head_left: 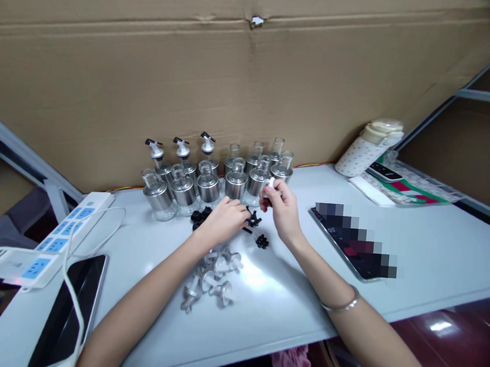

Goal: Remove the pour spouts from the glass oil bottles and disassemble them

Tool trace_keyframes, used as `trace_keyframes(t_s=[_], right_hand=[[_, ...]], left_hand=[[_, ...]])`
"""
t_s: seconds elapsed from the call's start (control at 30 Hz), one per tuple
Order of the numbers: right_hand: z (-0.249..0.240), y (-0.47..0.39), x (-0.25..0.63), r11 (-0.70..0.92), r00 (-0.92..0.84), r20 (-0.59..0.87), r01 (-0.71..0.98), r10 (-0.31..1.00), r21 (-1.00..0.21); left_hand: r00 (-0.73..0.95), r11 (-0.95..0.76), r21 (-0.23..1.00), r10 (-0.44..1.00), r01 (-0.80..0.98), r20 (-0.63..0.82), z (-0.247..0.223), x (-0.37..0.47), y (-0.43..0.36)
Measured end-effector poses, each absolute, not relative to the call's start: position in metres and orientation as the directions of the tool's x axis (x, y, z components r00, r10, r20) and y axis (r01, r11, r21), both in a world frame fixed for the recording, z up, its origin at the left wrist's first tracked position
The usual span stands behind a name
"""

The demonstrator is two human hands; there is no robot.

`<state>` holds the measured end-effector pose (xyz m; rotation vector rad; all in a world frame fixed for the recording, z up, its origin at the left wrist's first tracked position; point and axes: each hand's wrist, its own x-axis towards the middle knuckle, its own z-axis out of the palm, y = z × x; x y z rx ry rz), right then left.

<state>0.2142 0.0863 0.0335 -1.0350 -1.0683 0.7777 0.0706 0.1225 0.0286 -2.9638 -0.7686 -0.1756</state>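
Observation:
My right hand is raised over the table, its fingers closed around a white-silver pourer top, mostly covered by the fingers. My left hand reaches down with bent fingers at a small pile of black pourer levers; whatever its fingertips pinch is hidden. Close by lie a cluster of small black caps and some black rubber stoppers. Several silver pourer tops lie loose below my left hand. Behind my hands stand rows of glass bottles with metal sleeves; three back-left ones carry pourers.
A power strip with a white cable and a dark phone lie on the left. To the right are another phone, partly pixelated, and a dotted tumbler leaning against the cardboard wall.

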Motion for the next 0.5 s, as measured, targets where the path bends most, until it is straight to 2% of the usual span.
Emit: trace_keyframes(t_s=[0.07, 0.13, 0.2, 0.37, 0.5], right_hand=[[0.033, 0.086, 0.216, 0.336, 0.292, 0.323, 0.009, 0.900, -0.942], [0.032, 0.087, 0.219, 0.302, 0.249, 0.313, 0.083, 0.916, -0.950], [0.029, 0.088, 0.221, 0.213, 0.212, 0.253, 0.195, 0.944, -0.957], [0.025, 0.091, 0.220, -0.073, 0.172, -0.004, 0.392, 0.985, -0.917], [0.021, 0.094, 0.219, -0.110, 0.165, -0.037, 0.457, 0.986, -0.883]], left_hand=[[0.873, -0.882, 0.030, 0.469, 0.470, 0.136, 0.045, 0.062, 0.125], [0.840, -0.853, 0.148, 0.520, 0.501, 0.156, 0.061, 0.051, 0.128], [0.788, -0.797, 0.207, 0.598, 0.567, 0.148, 0.073, 0.039, 0.132], [0.772, -0.748, 0.230, 0.636, 0.623, -0.022, 0.073, 0.029, 0.136], [0.774, -0.743, 0.224, 0.625, 0.630, -0.102, 0.065, 0.034, 0.136]])
